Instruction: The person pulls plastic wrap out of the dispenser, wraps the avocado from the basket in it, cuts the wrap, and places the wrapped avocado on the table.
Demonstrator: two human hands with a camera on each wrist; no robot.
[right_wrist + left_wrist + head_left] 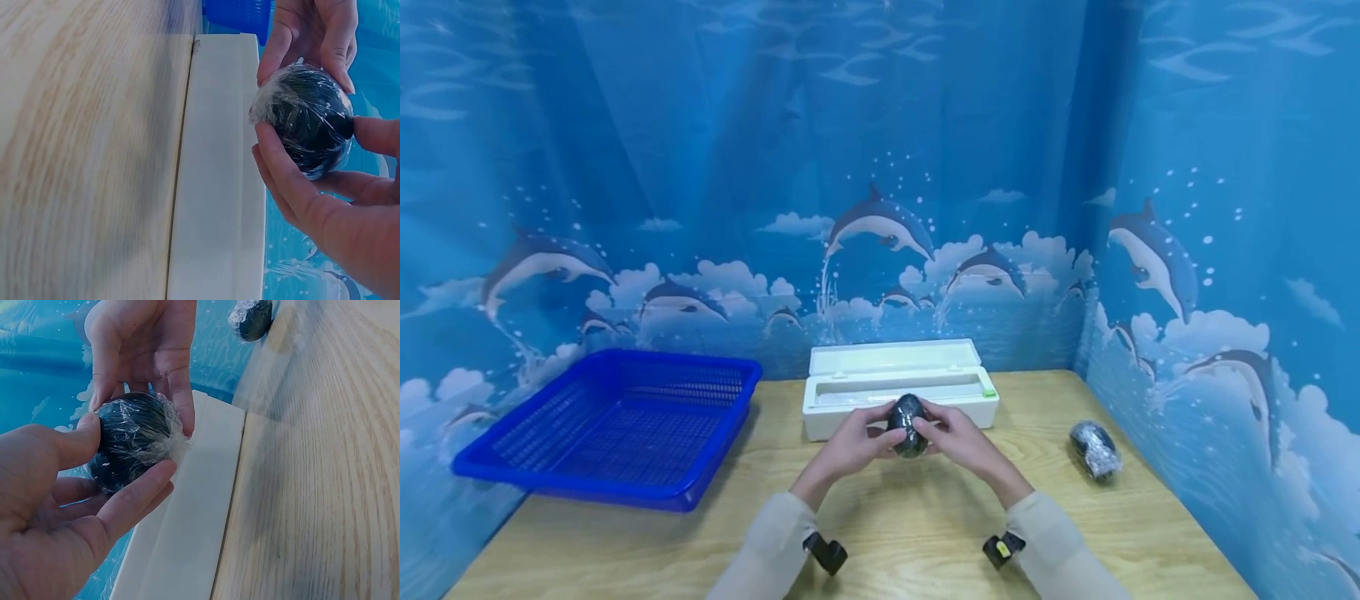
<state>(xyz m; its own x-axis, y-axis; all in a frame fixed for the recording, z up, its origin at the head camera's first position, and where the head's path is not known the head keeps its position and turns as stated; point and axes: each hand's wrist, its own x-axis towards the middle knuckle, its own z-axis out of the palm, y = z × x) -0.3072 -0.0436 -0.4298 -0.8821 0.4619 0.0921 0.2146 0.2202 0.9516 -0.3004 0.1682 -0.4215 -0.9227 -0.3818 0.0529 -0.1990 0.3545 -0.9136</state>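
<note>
Between my two hands is a dark, egg-shaped thing (907, 427) wrapped in clear cling film, held off the table. My left hand (863, 440) grips it from the left, thumb on the near face and fingers around the side. From the right, my right hand (958, 435) grips it the same way. In the left wrist view, bunched film gathers at one end of the wrapped dark thing (128, 440). Just behind the hands stands a long white box (820, 425) with its lid raised and a green tab at its right end. What lies under the film cannot be told.
A blue plastic basket (700, 467) with mesh sides stands at the table's left. Toward the right edge lies a second dark wrapped thing (1093, 450) with crumpled film. A dolphin-print curtain (880, 125) hangs behind and beside the wooden table (910, 533).
</note>
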